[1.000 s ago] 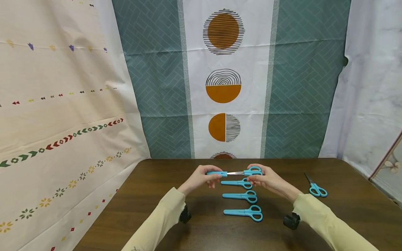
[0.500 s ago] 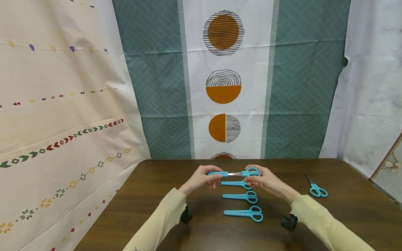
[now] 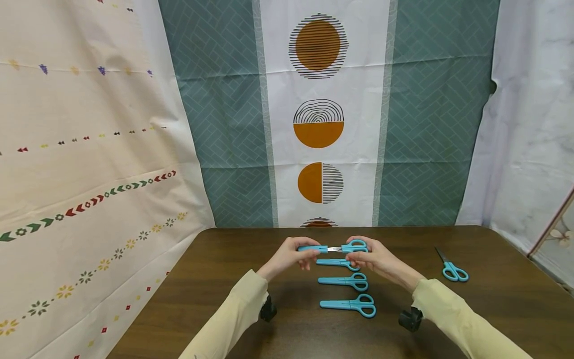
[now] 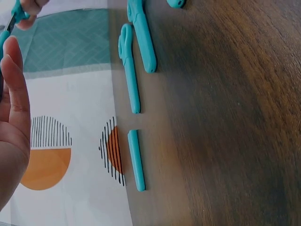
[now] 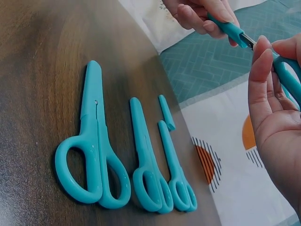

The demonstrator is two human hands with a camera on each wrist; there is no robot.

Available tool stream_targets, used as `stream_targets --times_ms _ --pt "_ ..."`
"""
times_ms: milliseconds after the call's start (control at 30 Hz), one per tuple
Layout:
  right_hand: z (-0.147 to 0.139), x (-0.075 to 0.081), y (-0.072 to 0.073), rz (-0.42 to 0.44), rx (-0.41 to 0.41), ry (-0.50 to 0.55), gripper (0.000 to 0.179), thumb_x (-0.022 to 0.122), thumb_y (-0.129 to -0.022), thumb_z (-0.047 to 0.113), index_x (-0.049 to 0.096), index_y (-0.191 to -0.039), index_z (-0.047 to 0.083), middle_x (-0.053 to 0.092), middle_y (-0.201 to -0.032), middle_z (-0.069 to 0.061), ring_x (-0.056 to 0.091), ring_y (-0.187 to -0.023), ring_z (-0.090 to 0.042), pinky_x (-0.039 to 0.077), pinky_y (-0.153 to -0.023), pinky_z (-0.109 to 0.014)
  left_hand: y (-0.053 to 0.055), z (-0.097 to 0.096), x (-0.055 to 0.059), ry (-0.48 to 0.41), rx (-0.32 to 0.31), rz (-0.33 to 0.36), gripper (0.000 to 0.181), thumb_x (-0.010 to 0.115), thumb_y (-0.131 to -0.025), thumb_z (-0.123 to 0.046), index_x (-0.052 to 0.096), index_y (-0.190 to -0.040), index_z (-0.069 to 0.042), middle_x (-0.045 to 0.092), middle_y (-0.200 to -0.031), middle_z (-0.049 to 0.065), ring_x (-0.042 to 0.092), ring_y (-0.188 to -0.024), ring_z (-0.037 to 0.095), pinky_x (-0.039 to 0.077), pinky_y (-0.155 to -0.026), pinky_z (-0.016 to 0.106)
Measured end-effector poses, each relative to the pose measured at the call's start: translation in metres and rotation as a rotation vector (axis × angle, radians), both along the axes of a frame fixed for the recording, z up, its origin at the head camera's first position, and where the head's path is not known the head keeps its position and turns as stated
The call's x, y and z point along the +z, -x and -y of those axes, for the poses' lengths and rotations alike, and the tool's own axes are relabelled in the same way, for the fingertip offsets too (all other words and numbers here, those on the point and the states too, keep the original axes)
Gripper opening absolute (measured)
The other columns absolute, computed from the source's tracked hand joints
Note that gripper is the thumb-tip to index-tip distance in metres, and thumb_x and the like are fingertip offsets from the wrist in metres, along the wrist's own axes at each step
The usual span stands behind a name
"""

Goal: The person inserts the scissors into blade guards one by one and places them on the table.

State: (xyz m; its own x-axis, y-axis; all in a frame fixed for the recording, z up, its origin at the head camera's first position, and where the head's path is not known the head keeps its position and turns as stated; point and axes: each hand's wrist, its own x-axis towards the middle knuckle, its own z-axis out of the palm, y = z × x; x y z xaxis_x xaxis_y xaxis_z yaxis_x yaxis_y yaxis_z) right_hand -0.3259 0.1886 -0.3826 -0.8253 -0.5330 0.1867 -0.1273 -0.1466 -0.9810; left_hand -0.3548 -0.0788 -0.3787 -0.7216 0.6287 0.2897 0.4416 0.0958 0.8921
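Note:
My left hand (image 3: 289, 258) pinches a turquoise blade cover (image 3: 313, 248) from its side. Between thumb and fingers, my right hand (image 3: 381, 260) holds a pair of scissors (image 3: 355, 247) by the turquoise handles. Its blades point left into the mouth of the cover, with a short stretch of bare metal (image 3: 334, 249) showing between cover and handles. Both hands are raised over the far part of the table. Below them lie three covered scissors in a row: far (image 3: 332, 262), middle (image 3: 343, 281) and near (image 3: 347, 304).
Uncovered scissors (image 3: 454, 272) lie on the brown table (image 3: 215, 299) at the right, tip pointing away. A loose cover (image 4: 136, 160) lies beyond the row in the wrist views. A patterned cloth (image 3: 318, 209) hangs behind the table's far edge.
My right hand has moved slightly left with the scissors, while the left hand has shifted a little right with the cover. Less blade shows now, as the scissors slide deeper into the cover.

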Motion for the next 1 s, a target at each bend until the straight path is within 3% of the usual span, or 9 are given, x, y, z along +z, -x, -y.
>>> stream_targets --times_ms 200,333,500,633,1000 --pt "0.002 0.000 -0.002 0.002 0.021 0.028 0.039 0.057 -0.089 0.003 0.034 -0.116 -0.012 0.059 -0.090 -0.018 0.055 -0.073 -0.018 0.048 -0.068 -0.029 -0.001 -0.002 0.000 -0.014 -0.020 0.021 0.022 0.060 -0.088 -0.012 0.062 -0.108 -0.003 0.059 -0.081 0.029 0.049 -0.063 0.053 0.047 -0.051 0.029" --pt "0.003 0.000 -0.002 0.009 0.030 0.036 0.042 0.055 -0.089 0.001 0.029 -0.118 -0.016 0.059 -0.089 -0.017 0.055 -0.073 -0.018 0.047 -0.065 -0.027 -0.007 -0.003 0.007 -0.016 -0.044 0.010 0.022 0.058 -0.089 -0.007 0.061 -0.109 0.002 0.057 -0.081 0.033 0.051 -0.060 0.051 0.048 -0.050 0.032" --pt "0.004 0.000 -0.003 0.015 0.022 0.026 0.041 0.056 -0.089 0.003 0.032 -0.118 -0.013 0.058 -0.090 -0.020 0.054 -0.073 -0.018 0.046 -0.064 -0.027 -0.020 -0.005 0.021 -0.006 -0.042 -0.004 0.021 0.058 -0.089 -0.006 0.061 -0.107 0.004 0.061 -0.075 0.021 0.053 -0.059 0.046 0.049 -0.051 0.035" --pt "0.005 0.001 -0.004 0.018 0.013 0.022 0.038 0.056 -0.089 0.004 0.035 -0.118 -0.009 0.055 -0.093 -0.026 0.054 -0.074 -0.019 0.045 -0.065 -0.028 -0.021 -0.005 0.023 -0.013 -0.042 -0.001 0.021 0.059 -0.089 -0.007 0.061 -0.106 0.003 0.062 -0.072 0.010 0.051 -0.060 0.050 0.048 -0.051 0.034" --pt "0.006 -0.001 -0.005 -0.006 0.024 0.026 0.044 0.054 -0.091 0.005 0.029 -0.120 -0.017 0.055 -0.084 -0.011 0.049 -0.066 -0.015 0.043 -0.060 -0.026 -0.021 -0.007 0.021 -0.022 -0.052 0.003 0.021 0.059 -0.088 -0.006 0.061 -0.107 0.003 0.061 -0.071 0.010 0.049 -0.062 0.054 0.048 -0.052 0.031"
